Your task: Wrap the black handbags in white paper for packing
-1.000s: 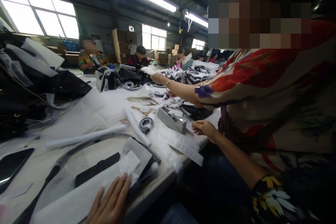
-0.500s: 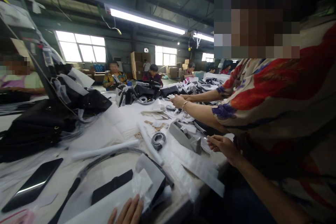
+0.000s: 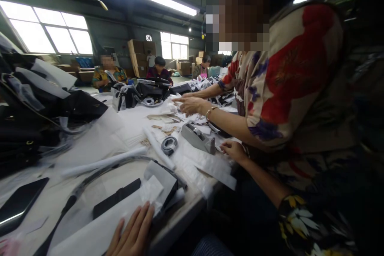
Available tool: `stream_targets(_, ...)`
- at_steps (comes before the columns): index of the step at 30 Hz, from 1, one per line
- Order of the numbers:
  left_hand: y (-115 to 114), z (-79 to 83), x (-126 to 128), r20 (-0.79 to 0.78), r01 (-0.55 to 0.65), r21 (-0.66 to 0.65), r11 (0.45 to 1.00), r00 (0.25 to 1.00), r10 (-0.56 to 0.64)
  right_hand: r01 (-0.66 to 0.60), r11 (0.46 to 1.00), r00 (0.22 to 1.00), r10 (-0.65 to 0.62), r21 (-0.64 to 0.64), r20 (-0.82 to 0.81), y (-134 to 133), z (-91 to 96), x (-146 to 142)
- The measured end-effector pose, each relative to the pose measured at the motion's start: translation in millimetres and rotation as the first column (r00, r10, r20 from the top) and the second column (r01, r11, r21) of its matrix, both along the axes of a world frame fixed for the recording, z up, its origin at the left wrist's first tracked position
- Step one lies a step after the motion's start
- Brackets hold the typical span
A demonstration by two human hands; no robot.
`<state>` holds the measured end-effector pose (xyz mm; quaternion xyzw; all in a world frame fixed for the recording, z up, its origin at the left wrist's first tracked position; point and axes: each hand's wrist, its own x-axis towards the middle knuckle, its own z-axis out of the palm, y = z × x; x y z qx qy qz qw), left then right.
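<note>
My left hand (image 3: 133, 230) lies flat with fingers stretched out on white wrapping paper (image 3: 90, 224) around a dark item, a bag by its look. A black strap piece (image 3: 117, 199) lies on this paper, and a long plastic-wrapped handle (image 3: 90, 176) curves behind it. My right hand (image 3: 234, 151) is just right of a grey tape dispenser (image 3: 196, 138), its fingers loosely bent and apart. No held thing shows in it; whether a fingertip touches the tape end is too small to tell. White strips (image 3: 216, 170) hang near the table edge below the dispenser.
A co-worker in a floral top (image 3: 288, 88) stands close at right, arms reaching over the table. A wrapped black coil (image 3: 169, 145), a white tube (image 3: 105, 162) and a phone (image 3: 21, 204) lie about. Black bags (image 3: 81, 108) are piled at left; several people sit beyond.
The view has turned right and tilted down a little, so things sit further left. My left hand still rests on the paper. My right hand stays near the dispenser, its fingers slightly more bent.
</note>
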<state>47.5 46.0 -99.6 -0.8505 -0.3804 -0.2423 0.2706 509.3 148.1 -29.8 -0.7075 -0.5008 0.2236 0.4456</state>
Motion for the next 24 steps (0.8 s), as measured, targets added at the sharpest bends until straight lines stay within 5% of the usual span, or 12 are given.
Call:
stream_targets(13, -11, 5.4, 14, -0.004, -0.150, 0.065, 0.987, 0.989, 0.151, 0.009, 1.000, 0.999, -0.010, 0.018, 0.042, 0, -16.4, 3)
stream_targets(19, -10, -9.1, 31, 0.257, -0.197, 0.017, 0.980, 0.948, 0.186, -0.051, 0.993, 0.955, 0.017, 0.105, 0.297, -25, -9.6, 4)
stream_targets(24, -7, -15.4, 36, 0.305, -0.181, 0.014, 0.983, 0.937, 0.168, -0.247, 0.950, 0.862, 0.124, 0.193, 0.492, -50, 14.8, -30)
